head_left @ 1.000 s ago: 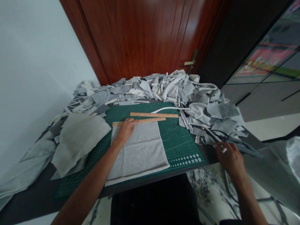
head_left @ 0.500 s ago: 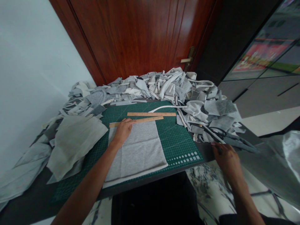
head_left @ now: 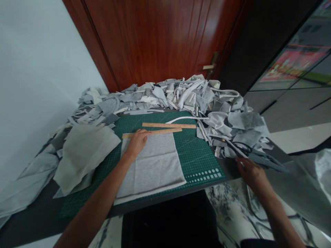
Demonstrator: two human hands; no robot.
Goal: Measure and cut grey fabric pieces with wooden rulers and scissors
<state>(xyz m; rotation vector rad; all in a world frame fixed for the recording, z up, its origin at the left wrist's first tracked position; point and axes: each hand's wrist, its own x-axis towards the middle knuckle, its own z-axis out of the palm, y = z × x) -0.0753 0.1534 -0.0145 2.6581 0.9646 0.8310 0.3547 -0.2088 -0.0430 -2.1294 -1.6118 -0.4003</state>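
My left hand (head_left: 138,142) presses a wooden ruler (head_left: 167,131) down along the far edge of a folded light-grey cloth (head_left: 155,165). The cloth lies on a green cutting mat (head_left: 199,155), its near edge by the table front. A second wooden ruler (head_left: 169,125) rests just beyond the first, beside a curved white fabric strip (head_left: 183,117). At the table's right front edge, my right hand (head_left: 253,171) is closed, with a small pale tip showing at its fingers. What it holds is unclear. Dark scissors (head_left: 243,148) lie among scraps just past that hand.
Grey and white fabric scraps (head_left: 160,94) are heaped along the back and right of the dark table. Larger cloth pieces (head_left: 85,155) cover the left side. A wooden door (head_left: 160,41) stands behind, and a wall (head_left: 33,62) borders the left. Grey sheeting (head_left: 302,186) hangs at right.
The whole view has shifted slightly. My left hand stays on the ruler; my right hand has turned a little at the table edge, and a pale tip now shows at its fingers.
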